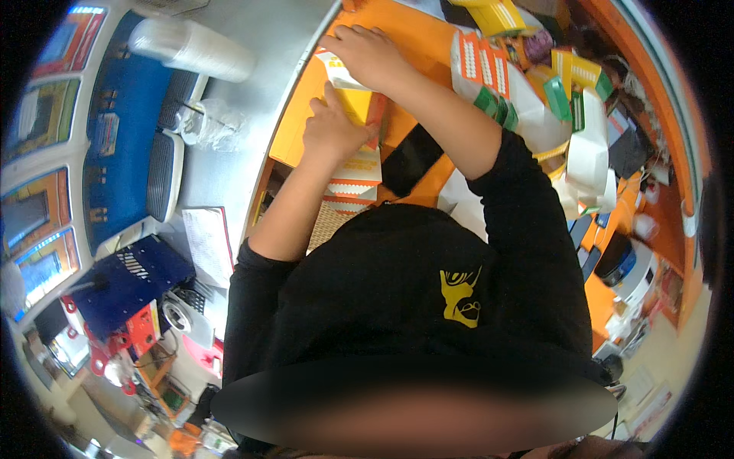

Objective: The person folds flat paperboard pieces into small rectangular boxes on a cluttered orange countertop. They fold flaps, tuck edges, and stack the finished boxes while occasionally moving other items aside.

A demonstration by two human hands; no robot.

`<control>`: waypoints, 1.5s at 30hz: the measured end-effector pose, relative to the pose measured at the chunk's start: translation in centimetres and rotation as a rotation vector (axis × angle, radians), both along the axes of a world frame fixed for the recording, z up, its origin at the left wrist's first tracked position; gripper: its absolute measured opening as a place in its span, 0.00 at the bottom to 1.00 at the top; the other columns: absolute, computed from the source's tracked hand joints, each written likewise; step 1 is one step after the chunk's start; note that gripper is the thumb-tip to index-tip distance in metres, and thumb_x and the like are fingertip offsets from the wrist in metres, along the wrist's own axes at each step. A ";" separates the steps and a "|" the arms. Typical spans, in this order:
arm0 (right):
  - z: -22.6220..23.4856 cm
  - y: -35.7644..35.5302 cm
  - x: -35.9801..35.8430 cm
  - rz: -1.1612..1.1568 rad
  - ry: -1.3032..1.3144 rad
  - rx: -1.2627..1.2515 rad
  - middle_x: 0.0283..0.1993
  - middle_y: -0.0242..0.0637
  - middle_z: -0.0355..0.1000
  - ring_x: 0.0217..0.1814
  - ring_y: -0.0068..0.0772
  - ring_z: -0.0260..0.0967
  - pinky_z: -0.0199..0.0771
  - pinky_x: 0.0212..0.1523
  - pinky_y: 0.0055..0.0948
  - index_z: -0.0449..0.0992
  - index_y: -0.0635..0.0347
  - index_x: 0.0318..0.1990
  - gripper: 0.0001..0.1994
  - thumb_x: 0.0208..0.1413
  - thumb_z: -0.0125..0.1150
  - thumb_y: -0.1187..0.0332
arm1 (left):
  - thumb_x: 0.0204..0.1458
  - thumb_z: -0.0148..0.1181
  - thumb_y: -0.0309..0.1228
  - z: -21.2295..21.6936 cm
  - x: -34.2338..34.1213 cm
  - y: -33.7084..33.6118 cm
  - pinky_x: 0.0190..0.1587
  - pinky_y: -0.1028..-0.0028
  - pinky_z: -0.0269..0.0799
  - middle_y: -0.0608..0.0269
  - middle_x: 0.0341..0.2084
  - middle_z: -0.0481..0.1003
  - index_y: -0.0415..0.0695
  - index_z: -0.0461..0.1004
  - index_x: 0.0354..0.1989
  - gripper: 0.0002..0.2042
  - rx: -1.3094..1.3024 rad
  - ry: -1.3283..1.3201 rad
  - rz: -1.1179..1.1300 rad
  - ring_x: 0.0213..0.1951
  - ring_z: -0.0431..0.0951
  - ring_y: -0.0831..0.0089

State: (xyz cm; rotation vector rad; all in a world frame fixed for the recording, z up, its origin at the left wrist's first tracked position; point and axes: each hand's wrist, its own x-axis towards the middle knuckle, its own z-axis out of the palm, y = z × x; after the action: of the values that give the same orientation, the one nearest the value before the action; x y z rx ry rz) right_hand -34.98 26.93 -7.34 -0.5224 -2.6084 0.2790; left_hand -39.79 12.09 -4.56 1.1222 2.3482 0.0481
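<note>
My right hand [371,53] reaches forward over the orange counter [417,34] and grips the top end of a small yellow and white carton [353,101]. Closer to me, my left hand [332,130] is curled on the same carton's lower part, thumb up against its side. Under the carton lies a pile of flat orange and white carton blanks [355,177]. A black phone [413,157] rests on the counter just right of the pile, below my right forearm. Both sleeves are black.
Stacks of flat orange, yellow and green cartons [482,65] and white paper bags [589,153] crowd the counter's right side. On the grey surface to the left are stacked clear plastic cups [191,50], a blue machine [126,130] and lit screens [38,206].
</note>
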 end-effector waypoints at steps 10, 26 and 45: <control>0.5 1.4 -0.4 -0.042 -0.107 -0.387 0.51 0.40 0.77 0.51 0.45 0.77 0.77 0.49 0.46 0.76 0.48 0.54 0.21 0.50 0.64 0.75 | 0.38 0.69 0.62 -1.6 2.3 1.7 0.46 0.62 0.78 0.36 0.54 0.62 0.32 0.38 0.72 0.63 -0.165 0.234 -0.089 0.46 0.79 0.44; -2.3 2.7 -0.3 -0.311 -0.121 -0.076 0.57 0.40 0.71 0.60 0.47 0.70 0.73 0.48 0.53 0.77 0.47 0.54 0.21 0.50 0.68 0.66 | 0.43 0.58 0.71 -4.4 3.5 1.4 0.46 0.59 0.78 0.31 0.62 0.54 0.37 0.40 0.73 0.60 -0.129 0.387 -0.062 0.53 0.70 0.42; 3.8 -2.4 18.3 -0.538 -0.477 -0.172 0.60 0.45 0.65 0.59 0.52 0.66 0.65 0.60 0.51 0.73 0.49 0.54 0.26 0.44 0.69 0.59 | 0.60 0.55 0.47 -6.3 -4.4 -1.7 0.65 0.60 0.63 0.43 0.70 0.53 0.67 0.46 0.75 0.35 0.214 -0.293 -0.092 0.65 0.65 0.48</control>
State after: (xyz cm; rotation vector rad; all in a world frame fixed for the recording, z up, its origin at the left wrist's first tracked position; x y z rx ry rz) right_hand -16.67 24.57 -3.57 -1.4702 -2.7563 0.2162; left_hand -44.20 10.35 -10.83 1.2307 2.0635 0.4107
